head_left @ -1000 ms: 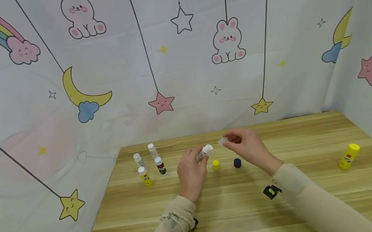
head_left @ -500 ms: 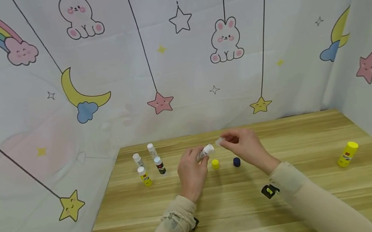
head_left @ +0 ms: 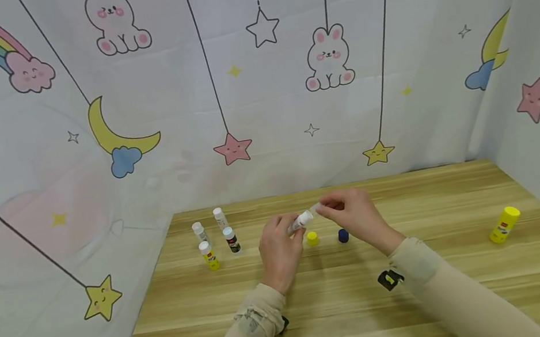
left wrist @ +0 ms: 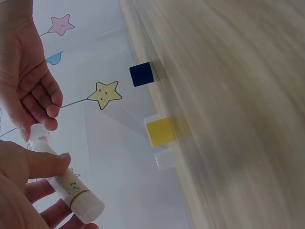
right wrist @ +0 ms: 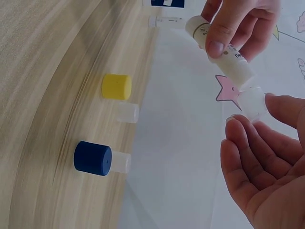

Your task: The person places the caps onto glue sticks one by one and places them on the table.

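Now we see the left hand point(head_left: 280, 251) gripping a white glue stick point(right wrist: 236, 67) in the air above the tabletop point(head_left: 323, 312), thumb and fingers curled round the printed barrel, the stick tilted with one end toward the right hand point(head_left: 361, 219). That hand pinches a translucent cap point(right wrist: 252, 104) between thumb and fingers. What has just changed is the gap: the cap has come closer to the stick's end and is either touching it or just beside it; we cannot tell which. We take this to mean that the two pieces are being lined up, for the cap does not look fully seated.

Farther out, we find a yellow cap point(head_left: 312, 238) and a navy cap point(head_left: 343, 235) on the wood, well in from the near edge, with small translucent pieces point(right wrist: 120, 162) near them. Toward the tabletop's far left corner stand two white glue sticks point(head_left: 220, 219), a dark-labelled glue stick point(head_left: 232, 241) and a white-capped yellow glue stick point(head_left: 211, 259). Near the right edge stands an all-yellow glue stick point(head_left: 505, 225).
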### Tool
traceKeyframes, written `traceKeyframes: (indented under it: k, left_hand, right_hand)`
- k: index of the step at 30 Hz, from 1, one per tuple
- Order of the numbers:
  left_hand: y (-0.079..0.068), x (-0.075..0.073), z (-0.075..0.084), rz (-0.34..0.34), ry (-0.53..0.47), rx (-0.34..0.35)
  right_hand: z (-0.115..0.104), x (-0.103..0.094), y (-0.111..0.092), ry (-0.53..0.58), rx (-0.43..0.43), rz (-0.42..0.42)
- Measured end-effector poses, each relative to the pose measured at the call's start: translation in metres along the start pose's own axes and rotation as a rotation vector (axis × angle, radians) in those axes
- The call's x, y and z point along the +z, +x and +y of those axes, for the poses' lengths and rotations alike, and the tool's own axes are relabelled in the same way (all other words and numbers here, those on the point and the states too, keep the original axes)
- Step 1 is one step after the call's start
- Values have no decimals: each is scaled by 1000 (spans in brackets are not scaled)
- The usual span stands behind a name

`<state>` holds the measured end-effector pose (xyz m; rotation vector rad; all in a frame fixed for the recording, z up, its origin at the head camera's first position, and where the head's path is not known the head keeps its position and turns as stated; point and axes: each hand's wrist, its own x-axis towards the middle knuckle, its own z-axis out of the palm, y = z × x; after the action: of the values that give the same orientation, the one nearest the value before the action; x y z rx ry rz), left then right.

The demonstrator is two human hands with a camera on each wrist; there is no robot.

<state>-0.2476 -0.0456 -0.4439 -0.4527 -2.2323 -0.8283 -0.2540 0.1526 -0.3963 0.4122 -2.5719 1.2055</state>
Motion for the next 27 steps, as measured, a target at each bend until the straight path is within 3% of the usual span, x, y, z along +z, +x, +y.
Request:
traceKeyframes:
  k: [7,20,27]
  left_hand:
    - [0,-2,5,-30,10,-10]
    - [-2,0,4,-16,21,19]
    - [-1,0,5,-26,24,18]
  right_hand:
    - [0,2,-1,6,19,-5]
    - [2,5,-3,2,-31,-1]
    - [1,6,-4,11,-6,-14]
